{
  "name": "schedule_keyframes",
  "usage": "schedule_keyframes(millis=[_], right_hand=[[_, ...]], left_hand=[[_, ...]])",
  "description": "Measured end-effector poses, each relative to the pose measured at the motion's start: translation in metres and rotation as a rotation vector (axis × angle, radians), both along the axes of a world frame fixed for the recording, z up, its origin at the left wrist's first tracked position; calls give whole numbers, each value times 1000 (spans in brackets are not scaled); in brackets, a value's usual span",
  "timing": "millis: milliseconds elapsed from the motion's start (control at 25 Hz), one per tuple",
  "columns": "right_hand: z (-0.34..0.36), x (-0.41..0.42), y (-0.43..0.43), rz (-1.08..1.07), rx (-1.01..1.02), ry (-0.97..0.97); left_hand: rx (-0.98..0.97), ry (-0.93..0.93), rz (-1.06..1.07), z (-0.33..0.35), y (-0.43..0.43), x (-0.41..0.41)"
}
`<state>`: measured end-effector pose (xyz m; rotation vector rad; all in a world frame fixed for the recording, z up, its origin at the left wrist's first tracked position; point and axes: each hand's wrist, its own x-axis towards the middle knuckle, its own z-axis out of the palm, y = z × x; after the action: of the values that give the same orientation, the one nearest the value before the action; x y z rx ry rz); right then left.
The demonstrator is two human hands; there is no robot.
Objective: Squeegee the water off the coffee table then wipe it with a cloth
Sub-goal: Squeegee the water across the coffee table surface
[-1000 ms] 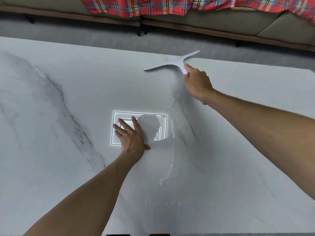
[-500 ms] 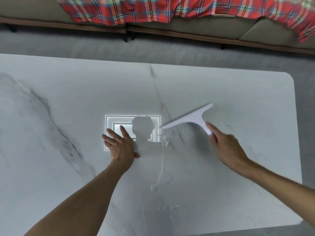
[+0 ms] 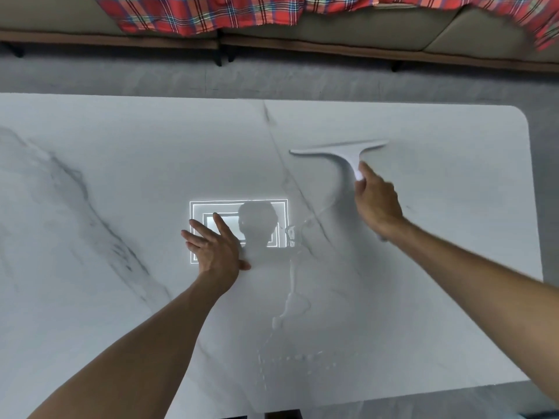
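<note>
Right hand (image 3: 376,204) has its grip wrapped around the handle of the white squeegee (image 3: 344,151), fingers curled in tight on the stem, blade set crosswise on the far right part of the tabletop (image 3: 121,146) and lying along the marble. Left hand (image 3: 213,247) is flat, fingers spread wide, palm pressed down near the middle, holding nothing. It rests over a bright rectangular light reflection (image 3: 239,226), where a head-shaped shadow falls. Between the two hands, a thin trail of water (image 3: 292,297) runs toward the near edge, pooling into a small puddle, with scattered droplets nearer the front. Grey veins cross the white marble surface. Beyond the far edge lies grey floor (image 3: 121,77), then a sofa (image 3: 363,28) with a red plaid blanket (image 3: 211,13) hanging over its front.
</note>
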<state>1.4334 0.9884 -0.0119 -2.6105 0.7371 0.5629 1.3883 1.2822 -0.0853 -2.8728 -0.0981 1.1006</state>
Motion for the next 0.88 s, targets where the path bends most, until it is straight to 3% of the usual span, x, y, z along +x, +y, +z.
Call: schedule_keyframes(millis=[160, 280, 440, 640, 880], right_hand=[[22, -95, 5, -7, 29, 125], [49, -106, 12, -14, 83, 132], [42, -14, 24, 89, 38, -70], [2, 91, 79, 78, 176, -92], [2, -15, 69, 599, 166, -79]], left_hand=[[-9, 9, 0, 2, 2, 0], [-46, 9, 19, 4, 5, -1], [-94, -7, 27, 9, 8, -5], [-241, -41, 131, 12, 23, -7], [-355, -206, 360, 22, 8, -81]])
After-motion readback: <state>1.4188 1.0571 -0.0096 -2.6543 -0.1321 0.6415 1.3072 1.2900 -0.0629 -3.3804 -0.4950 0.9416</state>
